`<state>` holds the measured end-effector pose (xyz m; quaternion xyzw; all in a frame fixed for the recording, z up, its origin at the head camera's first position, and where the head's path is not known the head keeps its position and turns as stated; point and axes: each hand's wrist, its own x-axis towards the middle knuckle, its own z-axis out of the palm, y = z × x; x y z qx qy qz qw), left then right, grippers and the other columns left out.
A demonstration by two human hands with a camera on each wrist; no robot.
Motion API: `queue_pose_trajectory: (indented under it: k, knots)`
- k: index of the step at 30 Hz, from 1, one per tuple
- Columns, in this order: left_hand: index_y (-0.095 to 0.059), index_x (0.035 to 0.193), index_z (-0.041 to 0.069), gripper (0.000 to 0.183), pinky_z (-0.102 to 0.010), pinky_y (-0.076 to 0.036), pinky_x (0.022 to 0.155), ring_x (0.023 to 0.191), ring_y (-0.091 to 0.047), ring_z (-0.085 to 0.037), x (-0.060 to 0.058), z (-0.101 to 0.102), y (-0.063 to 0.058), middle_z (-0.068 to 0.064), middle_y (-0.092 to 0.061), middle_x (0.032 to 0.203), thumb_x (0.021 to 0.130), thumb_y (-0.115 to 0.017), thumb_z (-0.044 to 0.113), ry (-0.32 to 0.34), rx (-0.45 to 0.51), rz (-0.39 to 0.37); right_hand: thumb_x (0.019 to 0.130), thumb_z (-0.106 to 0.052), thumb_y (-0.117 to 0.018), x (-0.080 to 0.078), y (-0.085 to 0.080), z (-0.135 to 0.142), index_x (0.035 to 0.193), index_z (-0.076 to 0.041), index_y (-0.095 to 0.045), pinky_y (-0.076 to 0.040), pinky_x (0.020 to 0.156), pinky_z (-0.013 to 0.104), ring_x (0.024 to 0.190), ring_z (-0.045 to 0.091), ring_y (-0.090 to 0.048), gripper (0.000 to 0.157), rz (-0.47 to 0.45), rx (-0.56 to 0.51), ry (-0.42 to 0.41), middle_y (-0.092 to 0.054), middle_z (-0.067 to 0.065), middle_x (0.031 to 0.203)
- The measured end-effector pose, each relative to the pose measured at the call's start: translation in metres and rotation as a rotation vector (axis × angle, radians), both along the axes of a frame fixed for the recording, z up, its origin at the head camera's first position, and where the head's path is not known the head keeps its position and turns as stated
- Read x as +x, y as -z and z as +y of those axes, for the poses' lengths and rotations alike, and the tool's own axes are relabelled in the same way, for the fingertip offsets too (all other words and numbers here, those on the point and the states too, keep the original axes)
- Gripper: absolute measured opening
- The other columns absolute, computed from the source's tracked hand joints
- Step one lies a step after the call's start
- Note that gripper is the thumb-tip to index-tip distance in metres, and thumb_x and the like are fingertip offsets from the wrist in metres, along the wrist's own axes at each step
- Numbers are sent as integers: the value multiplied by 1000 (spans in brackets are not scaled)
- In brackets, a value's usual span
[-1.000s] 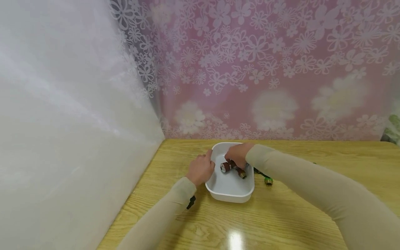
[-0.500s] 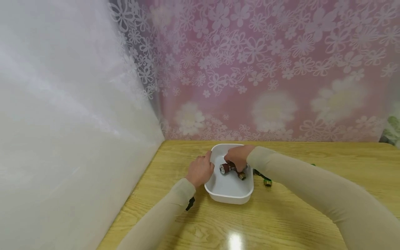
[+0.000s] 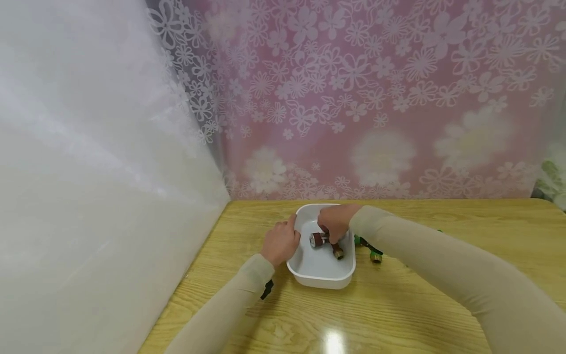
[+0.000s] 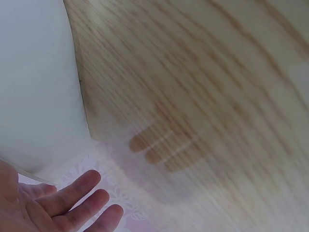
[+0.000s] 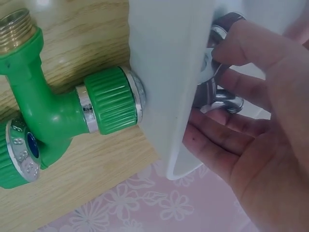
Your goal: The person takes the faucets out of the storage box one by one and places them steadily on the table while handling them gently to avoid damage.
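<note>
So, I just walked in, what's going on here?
A person's right hand is inside a white tub, holding a reddish-brown fitting. The left hand rests at the tub's left rim. A green fitting lies on the wooden table, outside the tub on its right.

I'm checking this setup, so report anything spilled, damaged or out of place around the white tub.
Nothing visible looks spilled, damaged or askew. The green valve lies on the table beside the white tub, while the brown valve is inside it; that split may look odd, but isn't clearly wrong.
</note>
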<state>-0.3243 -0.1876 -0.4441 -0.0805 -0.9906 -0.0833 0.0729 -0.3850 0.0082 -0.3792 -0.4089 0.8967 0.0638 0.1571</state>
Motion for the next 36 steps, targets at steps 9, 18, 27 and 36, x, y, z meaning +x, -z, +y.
queue_pose_trajectory:
  k: [9,18,27,36]
  knots:
    - [-36,155,11,53,-46,-58,80,109,-66,-30,-1,4,0,-15,-68,126,104,-43,26,-3,9,-5,82,-24,-76,3,-8,6,81,-19,-69,-50,65,28,71,10,-59,9,-36,-19,31,-63,-5,83]
    - [-35,155,11,54,-44,-58,77,104,-67,-29,1,4,-1,-17,-68,123,104,-44,26,-2,12,-6,83,-27,-75,4,-17,10,82,-19,-69,-53,61,28,65,8,-62,10,-45,-44,46,-68,-7,75]
    - [-35,156,11,54,-43,-57,75,106,-66,-31,3,4,-1,-17,-66,128,105,-44,26,-10,40,-20,83,-30,-78,15,-33,17,83,-19,-71,-56,65,29,67,10,-62,13,-37,-78,34,-67,-6,76]
    - [-35,156,13,54,-44,-57,76,107,-66,-30,4,5,-2,-16,-66,131,105,-43,26,-23,33,-30,82,-30,-79,32,-48,31,86,-18,-70,-56,68,29,71,12,-62,16,-32,-97,41,-66,-6,81]
